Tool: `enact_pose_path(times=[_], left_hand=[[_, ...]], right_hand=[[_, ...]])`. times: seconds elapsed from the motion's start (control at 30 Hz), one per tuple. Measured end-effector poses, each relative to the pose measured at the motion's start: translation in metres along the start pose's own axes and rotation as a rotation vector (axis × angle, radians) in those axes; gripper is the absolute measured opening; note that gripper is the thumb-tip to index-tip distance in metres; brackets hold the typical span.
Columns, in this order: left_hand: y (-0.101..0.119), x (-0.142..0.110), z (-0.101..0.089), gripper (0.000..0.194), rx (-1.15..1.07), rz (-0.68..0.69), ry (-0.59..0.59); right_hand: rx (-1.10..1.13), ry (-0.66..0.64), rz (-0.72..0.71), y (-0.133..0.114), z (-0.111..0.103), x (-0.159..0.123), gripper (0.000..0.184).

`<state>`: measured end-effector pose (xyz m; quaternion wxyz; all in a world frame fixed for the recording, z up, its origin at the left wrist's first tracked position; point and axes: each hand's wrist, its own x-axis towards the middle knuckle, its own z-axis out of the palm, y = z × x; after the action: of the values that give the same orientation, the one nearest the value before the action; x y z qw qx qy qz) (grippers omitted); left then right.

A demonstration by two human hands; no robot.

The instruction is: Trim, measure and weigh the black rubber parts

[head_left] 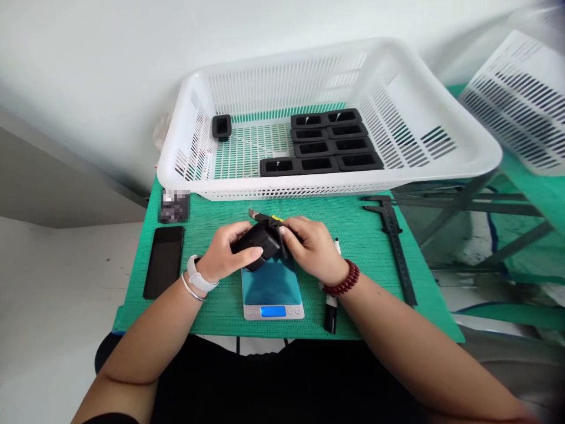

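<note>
My left hand is closed around a hollow black rubber-like part, its thumb lying along the near side. My right hand pinches the right end of the same part, where a dark flap or strip sticks out. Just behind the fingers shows a knife-like tool with a bit of yellow by it; whether it lies on the table or is in the right hand, I cannot tell. Below both hands sits a small digital scale with a blue-lit display.
A large white plastic basket at the back holds several black rectangular parts. On the green table lie a phone at left, a black-and-white marker beside my right wrist and a caliper at right. Another white basket stands far right.
</note>
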<state>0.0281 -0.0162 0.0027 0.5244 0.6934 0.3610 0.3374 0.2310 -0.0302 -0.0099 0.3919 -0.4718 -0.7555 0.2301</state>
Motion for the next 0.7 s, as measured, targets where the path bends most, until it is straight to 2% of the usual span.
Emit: enact_pose_path(times=[0.13, 0.27, 0.37, 0.5, 0.63, 0.7], left_hand=[[-0.0031, -0.0009, 0.0014, 0.049, -0.032, 0.008, 0.068], [-0.0076, -0.0004, 0.005, 0.051, -0.068, -0.041, 0.174], [-0.0101, 0.0013, 0.0045, 0.044, -0.132, -0.02, 0.206], [-0.0092, 0.0015, 0.0022, 0.04, -0.104, 0.009, 0.181], [-0.0069, -0.0007, 0.0029, 0.041, -0.078, 0.023, 0.123], [-0.0068, -0.0015, 0.0036, 0.041, -0.083, 0.028, 0.114]], right_hand=[[0.071, 0.112, 0.157, 0.002, -0.0008, -0.0005, 0.029], [0.267, 0.096, 0.242, 0.0057, -0.0002, 0.0003, 0.02], [0.364, 0.042, 0.226, 0.007, 0.0013, 0.0002, 0.012], [0.289, 0.074, 0.178, 0.0057, 0.0013, -0.0007, 0.007], [0.127, 0.166, 0.109, 0.0028, -0.0003, -0.0008, 0.026], [0.095, 0.184, 0.086, 0.0023, -0.0001, -0.0009, 0.029]])
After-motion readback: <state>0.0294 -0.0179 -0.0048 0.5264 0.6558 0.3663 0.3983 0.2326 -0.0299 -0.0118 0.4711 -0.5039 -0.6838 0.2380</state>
